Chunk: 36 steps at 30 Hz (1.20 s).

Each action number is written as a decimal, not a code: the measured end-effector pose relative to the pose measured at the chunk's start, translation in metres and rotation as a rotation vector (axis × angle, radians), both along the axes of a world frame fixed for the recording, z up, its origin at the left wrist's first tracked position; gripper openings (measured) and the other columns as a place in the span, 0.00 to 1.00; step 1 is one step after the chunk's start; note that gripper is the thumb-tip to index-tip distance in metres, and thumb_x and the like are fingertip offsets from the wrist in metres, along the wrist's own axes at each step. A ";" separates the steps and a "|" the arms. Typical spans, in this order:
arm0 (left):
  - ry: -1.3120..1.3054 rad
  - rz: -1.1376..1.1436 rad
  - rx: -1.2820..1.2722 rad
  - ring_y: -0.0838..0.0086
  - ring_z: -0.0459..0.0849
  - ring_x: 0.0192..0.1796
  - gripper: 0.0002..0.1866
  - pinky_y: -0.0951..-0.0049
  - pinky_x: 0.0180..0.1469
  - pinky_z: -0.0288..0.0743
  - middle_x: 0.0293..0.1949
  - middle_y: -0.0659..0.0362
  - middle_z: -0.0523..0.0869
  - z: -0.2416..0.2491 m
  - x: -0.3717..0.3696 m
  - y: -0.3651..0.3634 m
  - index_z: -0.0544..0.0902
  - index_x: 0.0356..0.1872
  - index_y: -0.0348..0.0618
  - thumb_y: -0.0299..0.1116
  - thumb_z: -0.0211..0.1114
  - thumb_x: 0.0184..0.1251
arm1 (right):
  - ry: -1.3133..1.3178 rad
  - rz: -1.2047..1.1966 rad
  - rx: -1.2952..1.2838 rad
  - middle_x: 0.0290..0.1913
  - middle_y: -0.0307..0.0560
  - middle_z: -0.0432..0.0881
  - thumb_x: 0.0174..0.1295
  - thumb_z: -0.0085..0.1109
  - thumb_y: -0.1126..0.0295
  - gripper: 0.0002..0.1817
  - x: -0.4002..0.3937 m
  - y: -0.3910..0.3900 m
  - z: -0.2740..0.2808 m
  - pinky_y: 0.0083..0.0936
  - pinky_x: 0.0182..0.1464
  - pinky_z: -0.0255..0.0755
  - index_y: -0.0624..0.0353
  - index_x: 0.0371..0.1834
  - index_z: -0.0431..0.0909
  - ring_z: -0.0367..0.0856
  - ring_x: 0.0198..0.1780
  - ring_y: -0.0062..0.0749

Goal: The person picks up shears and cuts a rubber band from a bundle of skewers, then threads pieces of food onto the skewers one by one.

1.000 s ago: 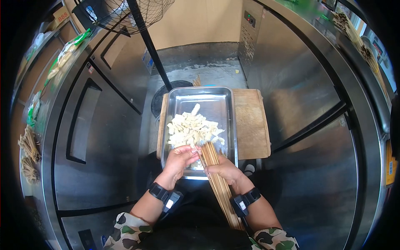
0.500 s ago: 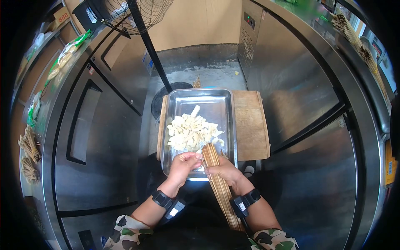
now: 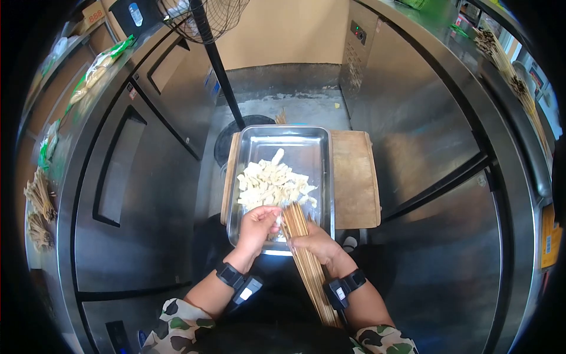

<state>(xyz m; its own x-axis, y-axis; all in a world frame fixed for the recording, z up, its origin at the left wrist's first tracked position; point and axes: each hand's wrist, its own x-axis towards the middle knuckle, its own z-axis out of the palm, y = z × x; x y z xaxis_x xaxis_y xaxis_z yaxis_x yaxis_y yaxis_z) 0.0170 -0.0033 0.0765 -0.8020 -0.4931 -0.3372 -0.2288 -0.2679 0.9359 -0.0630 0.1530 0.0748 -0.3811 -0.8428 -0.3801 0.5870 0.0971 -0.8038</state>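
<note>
Viewing from the head camera, the only view under inspection, the left hand is working low over the near end of a steel tray. Its fingers are closing in a pinch on a small pale piece (partly hidden, so its full shape is escaping record). Whether that piece is already sitting on a stick is remaining unclear at this size.

The right hand is gripping a bundle of thin wooden sticks, its fingers wrapping firmly around the upper part.

Regarding the governing relation: the bundle's long axis is running from the person's lap away and slightly leftward, its far tips ending over the tray. Those tips are lying just to the right of the left fingers, with the pinched piece sitting at the gap between. The heap of pale pieces is lying in the tray's left and middle part, beyond both hands; the left hand is standing nearer to it.

The tray is resting on a wooden worktop, whose bare part is showing on the right. Black wrist devices are banding both forearms, and steel cabinets are flanking the station.
</note>
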 end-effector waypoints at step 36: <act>-0.016 -0.009 0.118 0.81 0.77 0.33 0.06 0.81 0.39 0.71 0.30 0.62 0.80 -0.031 0.000 0.031 0.78 0.35 0.39 0.25 0.65 0.58 | -0.218 -0.036 -0.017 0.32 0.47 0.80 0.52 0.61 0.78 0.19 -0.012 0.013 0.018 0.22 0.34 0.78 0.65 0.48 0.70 0.81 0.31 0.28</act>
